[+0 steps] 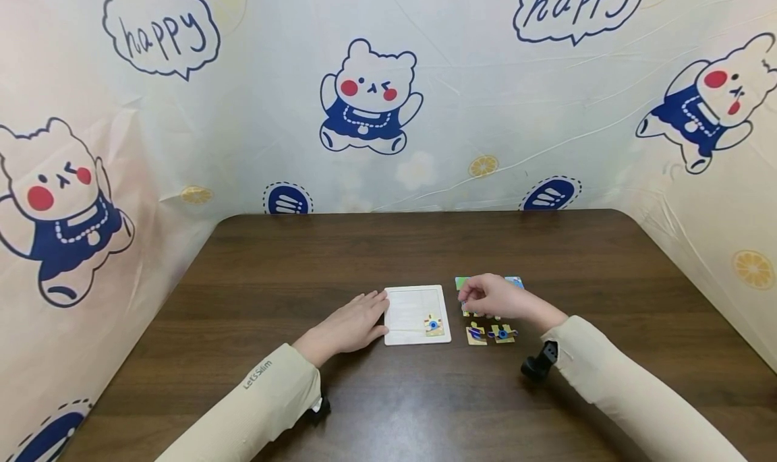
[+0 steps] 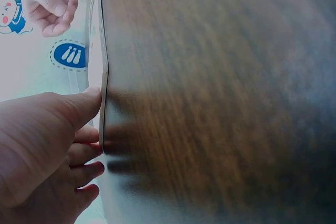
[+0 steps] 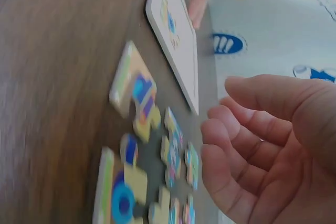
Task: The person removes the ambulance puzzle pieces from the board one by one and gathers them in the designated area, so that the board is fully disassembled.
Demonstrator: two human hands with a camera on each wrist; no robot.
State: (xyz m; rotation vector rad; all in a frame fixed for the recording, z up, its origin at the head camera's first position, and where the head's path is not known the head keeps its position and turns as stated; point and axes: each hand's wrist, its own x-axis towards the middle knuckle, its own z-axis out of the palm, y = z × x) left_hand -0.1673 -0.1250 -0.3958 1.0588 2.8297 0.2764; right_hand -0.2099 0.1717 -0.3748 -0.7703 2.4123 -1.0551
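Note:
A white puzzle tray (image 1: 407, 317) lies flat on the table, with one yellow and blue puzzle piece (image 1: 434, 325) in its near right corner. My left hand (image 1: 352, 322) rests at the tray's left edge, fingers extended; in the left wrist view its thumb and fingertips touch the rim (image 2: 95, 72). Above the loose pieces right of the tray hovers my right hand (image 1: 499, 297), its fingers loosely bent. Nothing shows between them in the right wrist view. Two pieces lie nearest me, a sandy one (image 1: 476, 334) and a blue-ringed one (image 1: 503, 334). The hand partly hides several others behind.
A green-cornered piece (image 1: 462, 283) and a blue one (image 1: 514, 281) show at the back of the loose group. The brown wooden table (image 1: 315, 260) reaches a printed cloth backdrop (image 1: 267, 111) behind and at both sides.

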